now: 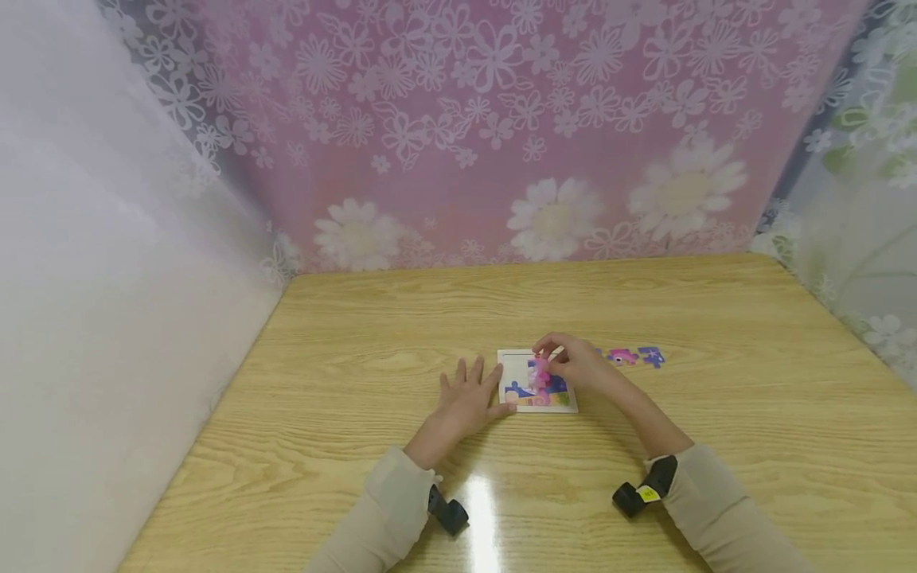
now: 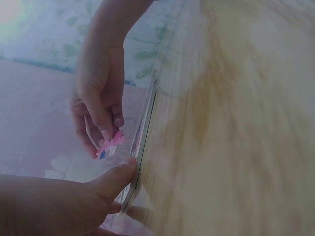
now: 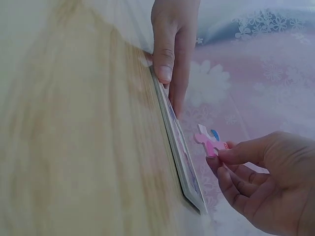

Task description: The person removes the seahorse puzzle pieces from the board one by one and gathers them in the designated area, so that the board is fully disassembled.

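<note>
A white-framed puzzle board (image 1: 514, 409), partly filled with blue, pink and sand-coloured pieces, lies flat on the table. Its upper left part shows bare backing. My right hand (image 1: 582, 368) pinches a pink jigsaw piece (image 3: 211, 141) between thumb and fingertips, held just above the board. White and blue patches show on that piece in the right wrist view. At the board's left edge rests my left hand (image 1: 466, 402), fingers spread, with the thumb (image 2: 120, 177) on the frame's near left corner. Part of the board is hidden behind the right hand.
Right of the board lie loose jigsaw pieces, among them a pink one with an eye (image 1: 622, 357) and a blue one with a star shape (image 1: 652, 356). The wood-grain table (image 1: 344, 350) meets a flowered pink curtain (image 1: 444, 159) at its back edge.
</note>
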`<action>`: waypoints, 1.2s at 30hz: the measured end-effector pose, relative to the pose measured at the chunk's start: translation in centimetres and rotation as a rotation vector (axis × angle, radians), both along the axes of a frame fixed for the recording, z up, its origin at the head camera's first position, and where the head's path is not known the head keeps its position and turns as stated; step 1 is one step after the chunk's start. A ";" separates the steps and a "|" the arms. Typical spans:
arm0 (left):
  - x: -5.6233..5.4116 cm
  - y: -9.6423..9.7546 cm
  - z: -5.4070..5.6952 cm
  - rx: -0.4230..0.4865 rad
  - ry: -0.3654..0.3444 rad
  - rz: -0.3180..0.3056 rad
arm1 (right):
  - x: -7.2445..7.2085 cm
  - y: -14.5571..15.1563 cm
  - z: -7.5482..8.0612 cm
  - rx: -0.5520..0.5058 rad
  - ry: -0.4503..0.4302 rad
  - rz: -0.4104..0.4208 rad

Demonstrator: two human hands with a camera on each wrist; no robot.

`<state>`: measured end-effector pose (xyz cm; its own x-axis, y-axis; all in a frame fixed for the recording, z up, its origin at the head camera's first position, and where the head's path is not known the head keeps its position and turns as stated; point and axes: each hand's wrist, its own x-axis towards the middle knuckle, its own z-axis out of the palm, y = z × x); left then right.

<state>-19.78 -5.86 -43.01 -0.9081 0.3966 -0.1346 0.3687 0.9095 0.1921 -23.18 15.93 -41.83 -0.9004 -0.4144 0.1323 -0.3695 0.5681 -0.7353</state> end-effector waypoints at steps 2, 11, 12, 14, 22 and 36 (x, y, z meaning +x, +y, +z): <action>0.0 0.0 0.0 -0.003 0.001 -0.003 | 0.0 0.2 0.2 -0.002 0.000 -0.006; 0.0 0.1 0.1 -0.002 0.000 -0.002 | 0.2 1.7 1.2 -0.006 -0.001 -0.009; 0.0 0.1 0.1 -0.003 0.001 -0.002 | 0.3 1.9 1.3 -0.010 0.001 -0.007; 0.0 0.1 0.1 -0.007 0.006 -0.004 | 0.3 2.3 1.5 -0.004 0.010 -0.006; -0.1 0.1 -0.1 -0.020 0.015 -0.009 | 0.8 4.1 2.2 0.018 0.012 -0.016; -0.2 0.0 -0.3 -0.023 0.011 -0.009 | 1.6 7.4 2.4 0.075 0.053 -0.028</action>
